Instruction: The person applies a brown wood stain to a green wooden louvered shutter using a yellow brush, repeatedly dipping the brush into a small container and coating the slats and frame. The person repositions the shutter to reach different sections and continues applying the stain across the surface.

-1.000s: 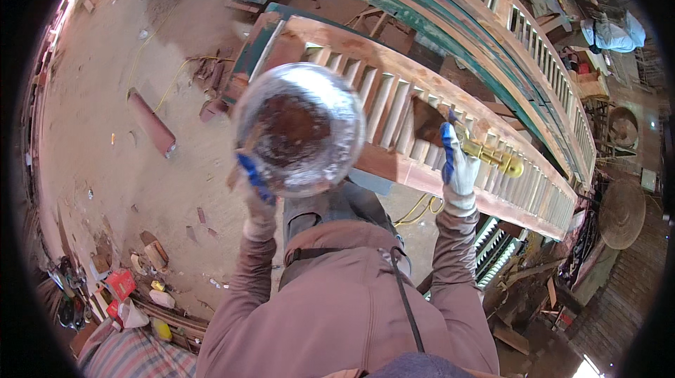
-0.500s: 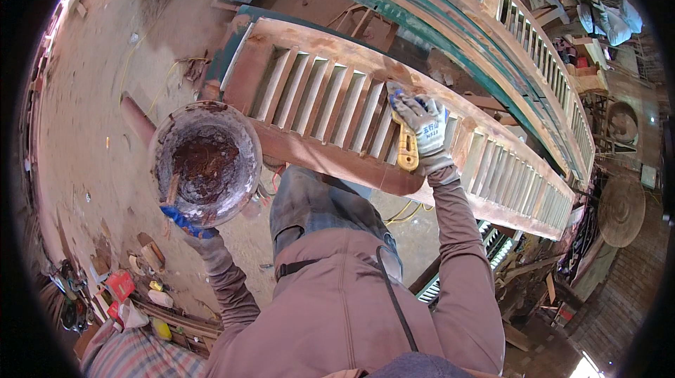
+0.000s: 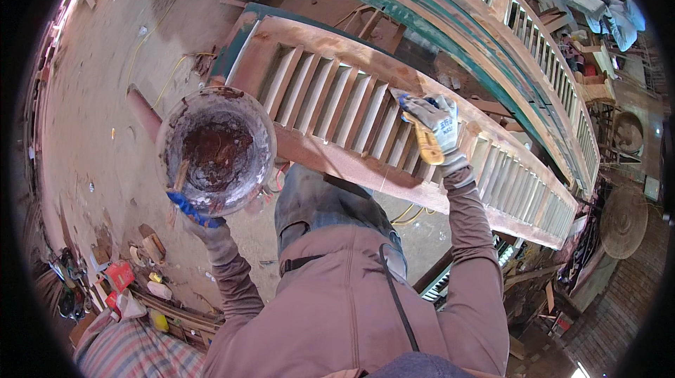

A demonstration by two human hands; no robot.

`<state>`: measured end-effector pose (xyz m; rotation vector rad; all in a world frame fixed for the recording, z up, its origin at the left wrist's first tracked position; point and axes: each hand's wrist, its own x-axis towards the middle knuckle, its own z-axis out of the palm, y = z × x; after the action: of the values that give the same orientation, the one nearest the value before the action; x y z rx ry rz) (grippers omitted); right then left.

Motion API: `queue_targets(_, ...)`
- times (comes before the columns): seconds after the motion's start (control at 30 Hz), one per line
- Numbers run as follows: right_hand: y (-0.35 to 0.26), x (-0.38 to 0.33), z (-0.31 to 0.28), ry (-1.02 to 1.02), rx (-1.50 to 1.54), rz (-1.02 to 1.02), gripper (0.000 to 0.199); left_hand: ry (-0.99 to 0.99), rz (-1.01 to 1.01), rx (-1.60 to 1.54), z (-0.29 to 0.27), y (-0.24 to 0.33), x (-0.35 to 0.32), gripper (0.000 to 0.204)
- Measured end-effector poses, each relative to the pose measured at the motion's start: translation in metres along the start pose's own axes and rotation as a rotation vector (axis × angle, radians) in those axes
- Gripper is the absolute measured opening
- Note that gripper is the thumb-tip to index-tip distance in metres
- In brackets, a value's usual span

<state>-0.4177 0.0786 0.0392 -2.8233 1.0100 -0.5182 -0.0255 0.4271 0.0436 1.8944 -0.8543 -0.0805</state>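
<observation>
My right hand (image 3: 437, 123), in a white glove with blue fingertips, is closed round the yellow handle of a putty knife (image 3: 424, 140). Its blade tip rests at the upper rail of a louvered wooden shutter (image 3: 337, 160), by the ends of the slats. At the left, my gloved left hand (image 3: 205, 229) grips the near rim of a round, crusted basin (image 3: 261, 128), held up beside the shutter's left end. Reddish-brown paste (image 3: 218, 149) lies in its bottom. A thin wooden stick (image 3: 181, 175) leans on the inner wall near my left fingers.
Beyond the shutter lie long green-edged boards (image 3: 408, 12) and another louvered panel (image 3: 520, 19). A yellow cord (image 3: 169, 86) crosses the floor at left. Tools and red containers (image 3: 119, 276) sit at lower left, near a striped cloth (image 3: 133, 350). A round woven tray (image 3: 624, 222) stands at right.
My right hand has shifted slightly right along the shutter, and the knife's handle has swung to a steeper slant. The basin has come a little right and up with my left hand.
</observation>
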Motion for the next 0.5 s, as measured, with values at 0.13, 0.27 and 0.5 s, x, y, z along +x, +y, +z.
queue_targets(0.13, 0.006, 0.001, -0.008, -0.001, 0.042, 0.044, 0.032, 0.05, -0.186, -0.128, 0.002, 0.011, 0.0, 0.072)
queue_targets(0.27, 0.002, -0.015, 0.005, 0.033, -0.021, 0.05, 0.035, 0.09, -0.152, -0.133, -0.001, -0.001, -0.001, 0.071)
queue_targets(0.5, -0.024, -0.057, 0.014, 0.002, -0.103, -0.12, 0.03, 0.127, -0.14, -0.139, -0.013, -0.026, -0.009, 0.069)
